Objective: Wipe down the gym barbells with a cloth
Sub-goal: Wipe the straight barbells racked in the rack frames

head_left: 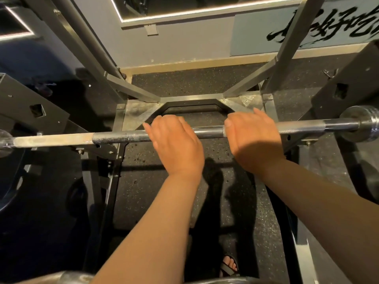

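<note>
A steel barbell point(114, 138) lies across the rack from left to right at about waist height, with a collar and sleeve at its right end point(361, 121). My left hand point(176, 144) lies over the middle of the bar, fingers curled over its far side and thumb pointing left. My right hand point(254, 140) grips the bar just to the right, with its thumb on top of the knurled part. No cloth is visible in either hand.
The rack's grey uprights point(287, 50) rise behind the bar, and its black frame point(110, 181) stands below. Weight plates point(12, 181) sit dark at the lower left. Speckled rubber flooring point(184, 83) runs to the wall. My sandalled foot point(229, 265) shows below.
</note>
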`<action>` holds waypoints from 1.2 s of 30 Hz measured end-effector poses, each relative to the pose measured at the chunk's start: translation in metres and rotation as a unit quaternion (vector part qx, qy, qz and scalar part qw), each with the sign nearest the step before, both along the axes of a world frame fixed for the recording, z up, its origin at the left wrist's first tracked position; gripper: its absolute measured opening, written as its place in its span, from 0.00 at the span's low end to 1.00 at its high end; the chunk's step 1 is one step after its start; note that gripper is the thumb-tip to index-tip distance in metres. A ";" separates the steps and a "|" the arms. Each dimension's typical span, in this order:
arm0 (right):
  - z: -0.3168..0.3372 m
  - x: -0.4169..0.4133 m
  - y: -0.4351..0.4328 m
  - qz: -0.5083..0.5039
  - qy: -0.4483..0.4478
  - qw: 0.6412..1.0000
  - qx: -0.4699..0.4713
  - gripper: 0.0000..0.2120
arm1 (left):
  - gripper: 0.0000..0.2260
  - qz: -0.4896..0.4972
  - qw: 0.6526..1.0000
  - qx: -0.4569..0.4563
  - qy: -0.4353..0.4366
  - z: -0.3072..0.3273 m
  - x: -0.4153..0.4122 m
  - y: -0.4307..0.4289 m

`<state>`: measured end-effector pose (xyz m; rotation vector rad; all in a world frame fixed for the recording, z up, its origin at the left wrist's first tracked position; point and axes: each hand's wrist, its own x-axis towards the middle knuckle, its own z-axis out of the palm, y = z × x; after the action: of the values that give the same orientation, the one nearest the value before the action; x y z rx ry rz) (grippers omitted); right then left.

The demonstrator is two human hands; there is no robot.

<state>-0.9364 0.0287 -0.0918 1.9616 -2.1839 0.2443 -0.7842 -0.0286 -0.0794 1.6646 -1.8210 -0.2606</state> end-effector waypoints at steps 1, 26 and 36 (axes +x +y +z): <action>0.002 0.000 -0.002 -0.008 -0.010 1.000 0.014 0.17 | 0.15 -0.022 1.000 -0.002 -0.012 0.001 -0.015 0.005; -0.001 0.006 0.000 -0.008 0.073 0.994 -0.081 0.20 | 0.15 -0.098 0.993 -0.040 -0.048 -0.011 0.011 0.011; -0.002 0.002 -0.002 0.050 0.046 0.993 -0.101 0.14 | 0.13 -0.217 0.963 -0.037 -0.153 0.001 -0.010 -0.001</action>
<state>-0.9346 0.0262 -0.0939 1.9326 -1.9246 0.3677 -0.7944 -0.0294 -0.0781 1.2903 -2.3936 -0.1198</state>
